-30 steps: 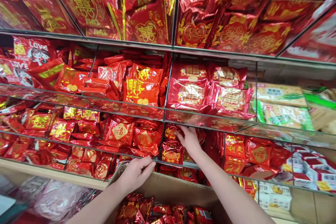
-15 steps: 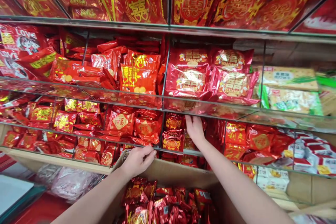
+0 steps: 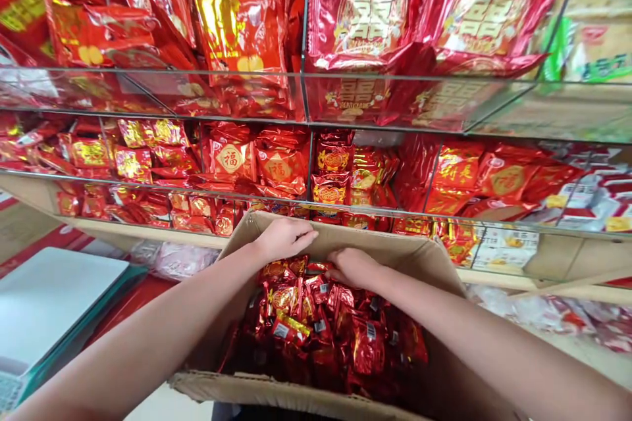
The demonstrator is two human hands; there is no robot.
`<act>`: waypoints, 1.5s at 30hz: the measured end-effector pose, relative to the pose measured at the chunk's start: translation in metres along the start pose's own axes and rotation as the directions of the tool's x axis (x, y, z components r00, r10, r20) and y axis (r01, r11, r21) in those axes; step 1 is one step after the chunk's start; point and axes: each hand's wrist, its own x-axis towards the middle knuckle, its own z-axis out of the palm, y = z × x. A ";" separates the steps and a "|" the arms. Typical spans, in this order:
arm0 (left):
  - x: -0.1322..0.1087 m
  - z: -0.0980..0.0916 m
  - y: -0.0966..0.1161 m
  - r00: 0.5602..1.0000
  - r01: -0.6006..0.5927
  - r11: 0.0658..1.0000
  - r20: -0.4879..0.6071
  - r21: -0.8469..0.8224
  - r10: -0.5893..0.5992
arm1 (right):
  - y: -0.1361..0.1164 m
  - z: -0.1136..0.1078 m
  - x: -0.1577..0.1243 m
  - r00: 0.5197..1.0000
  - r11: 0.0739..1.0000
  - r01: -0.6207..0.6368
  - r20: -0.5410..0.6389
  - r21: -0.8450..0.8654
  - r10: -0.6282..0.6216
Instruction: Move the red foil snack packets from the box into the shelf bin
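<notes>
An opened cardboard box (image 3: 395, 245) stands in front of the shelves, with many small shiny red-and-gold snack packets (image 3: 291, 299) heaped inside. My left hand (image 3: 286, 238) is at the box's far rim near the left corner, its fingers curled over the cardboard. Inside the box, against the far wall, my right hand (image 3: 355, 268) has its fingers bent around a red snack packet (image 3: 320, 268) at the back of the heap. Its fingertips are partly hidden among the packets. Just beyond the box, a shelf compartment holds similar red-and-gold packets (image 3: 330, 191).
Clear dividers and front panels (image 3: 237, 95) split the shelves. Larger red packs (image 3: 365, 20) fill the upper row. A pale flat-topped object with a teal edge (image 3: 64, 302) lies at left. Plastic-wrapped goods (image 3: 185, 258) sit under the wooden shelf edge.
My right hand has come down from the shelf compartment into the box. My left hand stays at the rim. The view has tilted downward, showing more of the box.
</notes>
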 end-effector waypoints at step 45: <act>0.001 -0.003 0.022 0.972 0.218 0.779 0.060 -0.587 -0.227 | -0.064 -0.141 0.018 0.877 0.994 -0.026 -0.479 -0.110 -0.030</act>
